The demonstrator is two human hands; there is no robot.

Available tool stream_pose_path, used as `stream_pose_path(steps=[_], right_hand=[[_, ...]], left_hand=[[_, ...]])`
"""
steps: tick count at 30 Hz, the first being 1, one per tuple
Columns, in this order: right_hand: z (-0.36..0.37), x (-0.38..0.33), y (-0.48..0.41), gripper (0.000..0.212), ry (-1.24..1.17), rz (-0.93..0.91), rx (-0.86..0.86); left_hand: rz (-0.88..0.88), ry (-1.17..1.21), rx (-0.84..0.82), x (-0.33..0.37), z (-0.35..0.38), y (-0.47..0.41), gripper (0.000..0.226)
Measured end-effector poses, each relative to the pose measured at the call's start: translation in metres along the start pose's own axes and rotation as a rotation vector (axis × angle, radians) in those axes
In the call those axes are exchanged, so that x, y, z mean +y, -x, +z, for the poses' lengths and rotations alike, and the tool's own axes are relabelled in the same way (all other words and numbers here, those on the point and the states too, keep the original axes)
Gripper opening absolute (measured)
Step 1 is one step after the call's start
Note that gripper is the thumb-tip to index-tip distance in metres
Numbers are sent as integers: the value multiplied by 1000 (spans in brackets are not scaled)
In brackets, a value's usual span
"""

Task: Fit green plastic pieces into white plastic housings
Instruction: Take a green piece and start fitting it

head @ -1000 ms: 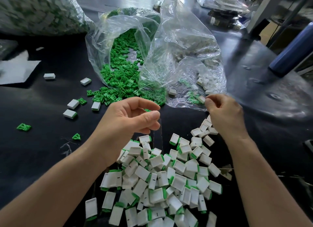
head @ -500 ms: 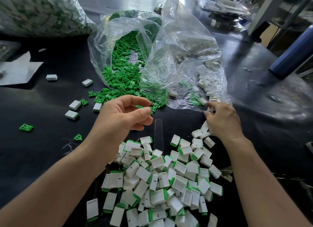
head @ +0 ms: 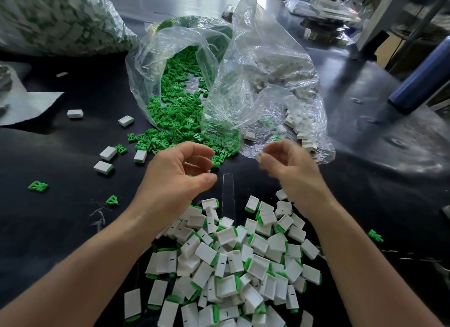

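Observation:
Loose green pieces [head: 180, 112] spill out of an open clear bag [head: 146, 58] onto the black table. A second clear bag [head: 280, 66] to its right holds white housings [head: 303, 134]. My right hand [head: 294, 168] hovers in front of that bag and pinches one white housing [head: 259, 156] at its fingertips. My left hand [head: 175, 175] is cupped, fingers curled, just before the edge of the green spill; blur hides whether anything lies inside it. Below both hands lies a heap of several assembled white-and-green parts [head: 243, 256].
A large bag of finished parts [head: 60, 17] fills the back left. A dark blue cylinder [head: 423, 78] stands at the right. White paper [head: 26, 105] lies at the left edge. Stray housings [head: 107, 153] and green pieces [head: 37, 186] dot the table's left side.
My right hand has drawn back from the bag's mouth toward the middle with a white housing in its fingers. My left hand has stayed near the green spill, still curled.

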State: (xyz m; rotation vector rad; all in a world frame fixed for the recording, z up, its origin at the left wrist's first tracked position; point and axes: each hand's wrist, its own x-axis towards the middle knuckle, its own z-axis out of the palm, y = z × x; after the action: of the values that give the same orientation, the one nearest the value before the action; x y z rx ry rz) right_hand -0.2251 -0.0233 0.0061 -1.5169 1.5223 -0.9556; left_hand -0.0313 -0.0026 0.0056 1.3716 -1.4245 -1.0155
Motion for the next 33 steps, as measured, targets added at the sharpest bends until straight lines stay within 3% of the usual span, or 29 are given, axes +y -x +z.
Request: stream_pose_path(steps=[6, 16, 18, 21, 26, 29, 33], right_hand=[[25, -13, 9, 7, -337, 67, -266], [34, -15, 10, 12, -347, 38, -338], [36, -12, 7, 9, -187, -7, -250], [39, -4, 3, 17, 320, -183, -63], [50, 2, -5, 45, 688, -365, -226], [50, 6, -7, 48, 796, -387, -280], [48, 6, -6, 42, 788, -429, -218]], left_hand=[[24, 1, -63, 7, 3, 5, 40], [85, -45, -35, 4, 3, 3, 33], [88, -41, 17, 3, 2, 2, 33], [60, 36, 89, 3, -1, -1, 27], [32, 149, 102, 4, -1, -2, 20], [39, 167, 112, 3, 0, -3, 22], [40, 179, 123, 3, 0, -3, 23]])
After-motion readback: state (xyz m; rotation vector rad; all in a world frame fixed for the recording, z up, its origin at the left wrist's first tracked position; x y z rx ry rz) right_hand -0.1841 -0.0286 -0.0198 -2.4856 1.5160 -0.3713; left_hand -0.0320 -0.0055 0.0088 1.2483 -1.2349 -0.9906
